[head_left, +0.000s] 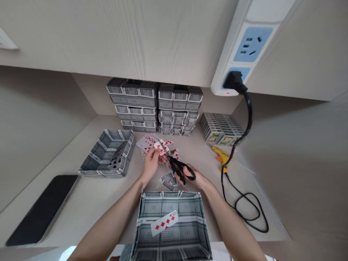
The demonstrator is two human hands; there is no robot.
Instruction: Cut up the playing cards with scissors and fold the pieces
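Note:
My left hand [151,163] pinches a red-suited playing card [160,146] at the middle of the desk. In my right hand [191,175] is a pair of black-handled scissors [178,166], its blades reaching across that card. Under and behind the card lie several loose red playing cards [146,142]. Small cut card pieces [169,181] rest just below the scissors. Close to me, between my forearms, stands an open box built of playing cards [174,201]; a strip of a diamond card [164,223] lies in it.
Stacked card-built boxes [136,105] stand against the back wall. Another open card box [103,148] sits at left, above a black phone [42,208]. At right are card packs [221,127], a yellow glue gun [221,156] and its looping cable [248,195], plugged into a power strip [247,50].

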